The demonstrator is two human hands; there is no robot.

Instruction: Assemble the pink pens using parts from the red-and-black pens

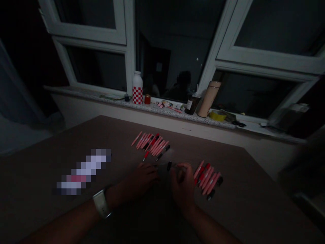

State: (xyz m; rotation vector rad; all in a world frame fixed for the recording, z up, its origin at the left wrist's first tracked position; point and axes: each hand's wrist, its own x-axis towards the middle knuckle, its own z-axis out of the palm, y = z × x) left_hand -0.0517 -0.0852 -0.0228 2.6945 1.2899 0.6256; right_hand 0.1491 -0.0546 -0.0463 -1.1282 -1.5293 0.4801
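Survey runs left to right, with 12 o'clock taken toward the window. The table [63, 142] is a brown board whose far edge stops short of the wall below the sill, and open surface remains on its left side and along its near right side. At 9 o'clock from the hands lies a pixelated object [83, 171], too blurred to identify and well apart from everything else. The left hand [141, 181], with a white watch [101, 203] on its wrist, rests palm down with fingers together and extended, clamped on nothing visible. A small black piece [169, 166] lies between the hands, near the right hand's fingers. The right hand [181, 183] is curled, fingers drawn inward; the dim light does not show whether it holds anything. The first pens [151, 145], pink with some red and black, lie side by side in a fanned row at 11 o'clock from the right hand, near the left hand's fingertips but apart from them. The second pens [207, 178], of similar colours, lie in a tighter row at 3 o'clock, just beside the right hand. A narrow strip of open board separates the two rows. On the sill [86, 95], well beyond the table's far edge, stand a checkered bottle [137, 88], a red jar [147, 99], a dark jar [192, 104] and a tan flask [209, 99], with yellow tape [217, 116] lying to their right.
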